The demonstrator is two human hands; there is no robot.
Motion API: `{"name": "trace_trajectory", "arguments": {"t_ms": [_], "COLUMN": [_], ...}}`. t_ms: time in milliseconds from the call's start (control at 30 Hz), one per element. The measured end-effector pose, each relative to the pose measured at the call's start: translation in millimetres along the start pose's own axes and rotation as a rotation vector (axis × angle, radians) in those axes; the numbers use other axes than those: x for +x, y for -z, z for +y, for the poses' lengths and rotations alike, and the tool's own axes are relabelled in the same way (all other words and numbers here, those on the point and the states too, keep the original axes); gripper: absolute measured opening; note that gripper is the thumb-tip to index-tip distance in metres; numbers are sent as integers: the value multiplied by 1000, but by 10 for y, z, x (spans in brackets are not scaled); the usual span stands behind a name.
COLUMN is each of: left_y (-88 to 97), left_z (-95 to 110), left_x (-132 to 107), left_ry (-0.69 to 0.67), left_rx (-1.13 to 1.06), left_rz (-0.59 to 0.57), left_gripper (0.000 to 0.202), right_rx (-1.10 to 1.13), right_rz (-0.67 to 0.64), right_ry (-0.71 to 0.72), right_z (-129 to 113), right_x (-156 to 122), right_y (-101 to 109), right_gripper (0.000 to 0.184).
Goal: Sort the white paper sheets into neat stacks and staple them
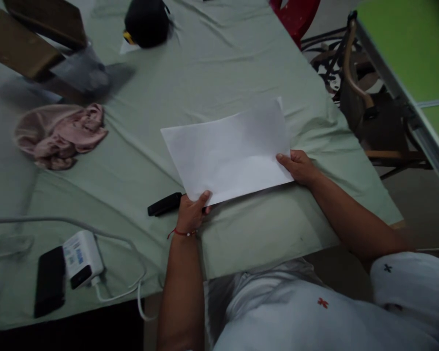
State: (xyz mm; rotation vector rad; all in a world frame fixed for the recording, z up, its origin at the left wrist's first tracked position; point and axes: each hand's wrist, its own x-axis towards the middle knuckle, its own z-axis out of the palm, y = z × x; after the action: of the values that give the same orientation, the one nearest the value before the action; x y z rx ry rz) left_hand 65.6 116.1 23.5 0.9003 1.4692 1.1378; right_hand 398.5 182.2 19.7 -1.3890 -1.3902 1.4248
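A blank white sheet of paper [230,151] is held out over the cloth-covered table, tilted slightly. At its far right corner another edge shows, so there may be more than one sheet. My left hand [193,212] grips the near left corner, thumb on top and fingers underneath. On the near right corner, my right hand [299,166] pinches the paper the same way. A black elongated object [164,204], possibly a stapler, lies just left of my left hand, its right end hidden behind the hand.
On the green tablecloth [219,73] a pink crumpled cloth [68,136] lies left. Brown boxes [25,44] and a black rounded case [147,22] stand farther back. A white device [82,258] with a cable and a black phone [50,282] lie near left. A chair [358,97] stands right.
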Motion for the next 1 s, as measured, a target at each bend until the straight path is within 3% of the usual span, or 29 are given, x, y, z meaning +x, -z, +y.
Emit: {"name": "trace_trajectory", "arguments": {"t_ms": [667, 833, 1000], "left_y": [54, -27, -74], "left_z": [-70, 31, 72], "left_x": [7, 30, 49], "left_ry": [-2, 60, -50], "left_rx": [62, 248, 494], "left_rz": [-1, 4, -25], "left_gripper": [45, 47, 53], "right_rx": [166, 194, 81], "right_rz": [-21, -2, -15], "right_ry": [23, 11, 71], "right_z": [81, 105, 68], "right_x": [37, 71, 90], "right_y": [-3, -36, -105], "right_gripper": [58, 54, 53]}}
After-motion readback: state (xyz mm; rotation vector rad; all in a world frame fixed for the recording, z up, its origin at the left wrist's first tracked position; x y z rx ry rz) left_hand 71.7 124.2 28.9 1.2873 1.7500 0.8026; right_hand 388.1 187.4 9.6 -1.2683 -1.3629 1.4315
